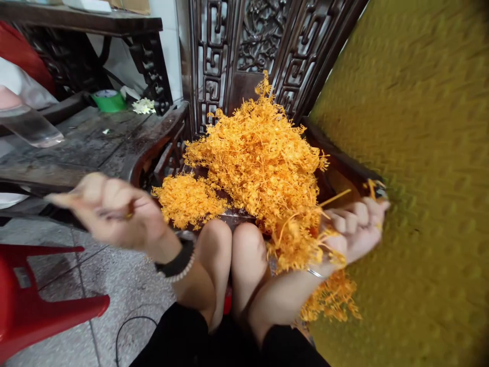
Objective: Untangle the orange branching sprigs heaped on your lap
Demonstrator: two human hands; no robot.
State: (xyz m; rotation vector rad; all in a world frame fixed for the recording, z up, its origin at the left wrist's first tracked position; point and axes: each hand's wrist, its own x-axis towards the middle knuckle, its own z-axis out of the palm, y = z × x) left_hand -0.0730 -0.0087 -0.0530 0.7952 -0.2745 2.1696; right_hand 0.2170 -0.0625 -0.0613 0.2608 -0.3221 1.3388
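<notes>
A large pile of orange dried-looking sprigs [260,148] rests on a dark carved wooden chair in front of my knees. Beside it, to the left, lies a smaller heap of short orange pieces [189,200]. My right hand [355,224] is closed around an orange sprig [300,237], whose stem sticks up past the fingers near the chair's right arm. Raised out to the left, over the edge of the other wooden seat, my left hand [110,206] is closed and blurred by motion. Whatever it may pinch cannot be made out.
Green tape [109,101] and pale small pieces [143,106] lie on the left wooden seat [114,137]. A clear plastic object [32,125] is at far left. A red stool [34,300] stands on the speckled floor. A yellowish textured surface [420,204] fills the right side.
</notes>
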